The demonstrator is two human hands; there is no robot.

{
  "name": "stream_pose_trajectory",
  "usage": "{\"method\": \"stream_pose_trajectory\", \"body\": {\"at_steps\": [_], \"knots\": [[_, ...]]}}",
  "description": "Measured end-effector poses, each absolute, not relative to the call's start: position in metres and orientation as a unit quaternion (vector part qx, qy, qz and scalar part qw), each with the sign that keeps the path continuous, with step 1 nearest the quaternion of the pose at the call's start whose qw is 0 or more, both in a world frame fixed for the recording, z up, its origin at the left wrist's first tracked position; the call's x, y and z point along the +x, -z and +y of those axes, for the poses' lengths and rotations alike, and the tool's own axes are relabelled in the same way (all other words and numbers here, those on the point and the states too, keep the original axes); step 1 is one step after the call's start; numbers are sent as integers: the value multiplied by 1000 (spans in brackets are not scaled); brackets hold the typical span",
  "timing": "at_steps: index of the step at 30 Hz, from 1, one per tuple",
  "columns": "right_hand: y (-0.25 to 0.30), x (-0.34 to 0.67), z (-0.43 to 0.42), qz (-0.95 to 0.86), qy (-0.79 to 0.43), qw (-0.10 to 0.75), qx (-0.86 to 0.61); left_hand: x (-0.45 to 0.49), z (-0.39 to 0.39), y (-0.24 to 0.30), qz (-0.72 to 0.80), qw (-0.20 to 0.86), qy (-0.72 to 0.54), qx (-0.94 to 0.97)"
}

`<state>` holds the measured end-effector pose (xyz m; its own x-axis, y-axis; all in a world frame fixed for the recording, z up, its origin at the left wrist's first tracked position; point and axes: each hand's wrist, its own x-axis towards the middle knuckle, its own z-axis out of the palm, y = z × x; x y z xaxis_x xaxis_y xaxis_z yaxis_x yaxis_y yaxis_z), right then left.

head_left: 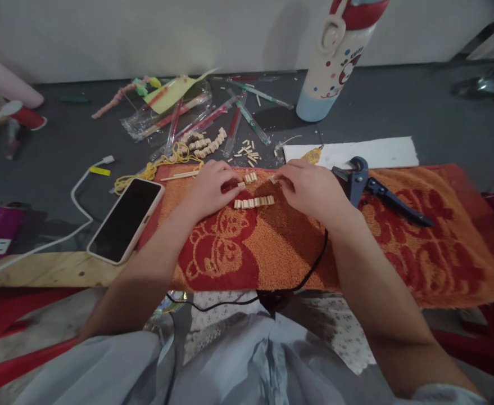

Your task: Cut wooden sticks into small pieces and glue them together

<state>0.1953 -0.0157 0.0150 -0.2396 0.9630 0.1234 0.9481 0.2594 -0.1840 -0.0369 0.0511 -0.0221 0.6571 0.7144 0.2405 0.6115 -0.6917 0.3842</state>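
My left hand (215, 188) rests on the orange and red towel (289, 242), its thumb and forefinger closed on a short wooden stick piece (241, 184). Opposite it, my right hand (312, 188) pinches another small pale stick piece (273, 180) between the fingertips. Between the hands lies a small group of cut stick pieces (250, 178) side by side. Just nearer to me, a longer row of such pieces (254, 202) sits on the towel. Loose cut pieces (247, 152) are scattered beyond the towel's far edge.
Blue-handled cutters (358, 180) lie right of my right hand, near a white strip (381, 152). A phone (125, 220) and yellow cord (145, 171) are at left. Behind are joined stick rows (211, 145), plastic-wrapped sticks (250, 121) and a tall bottle (331, 67). A black cable (314, 267) crosses the towel.
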Motion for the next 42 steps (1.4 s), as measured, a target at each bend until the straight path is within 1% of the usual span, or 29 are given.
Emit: {"method": "stream_pose_trajectory", "body": {"at_steps": [3,5,8,10,13,18,21,31,42], "knots": [[-15,195,-15,-789,-39,117,-602,-30,51,21,374,135,-180,900],[-15,196,-15,-789,-40,125,-600,-28,50,19,386,153,-205,887],[-13,196,-15,-789,-41,131,-599,-32,49,11,435,198,-270,836],[-12,196,-15,-790,-42,132,-597,-39,47,5,467,242,-280,803],[-9,196,-15,-791,-43,130,-596,-51,43,-3,458,300,-242,801],[-8,194,-15,-793,-46,125,-594,-57,40,-9,414,324,-128,841],[-9,194,-16,-791,-53,121,-598,-57,41,-10,387,351,-83,848],[-9,192,-18,-798,-40,111,-591,-59,42,-15,388,349,-45,852],[-10,193,-18,-802,-45,106,-586,-55,40,-11,370,356,-51,857]]}}
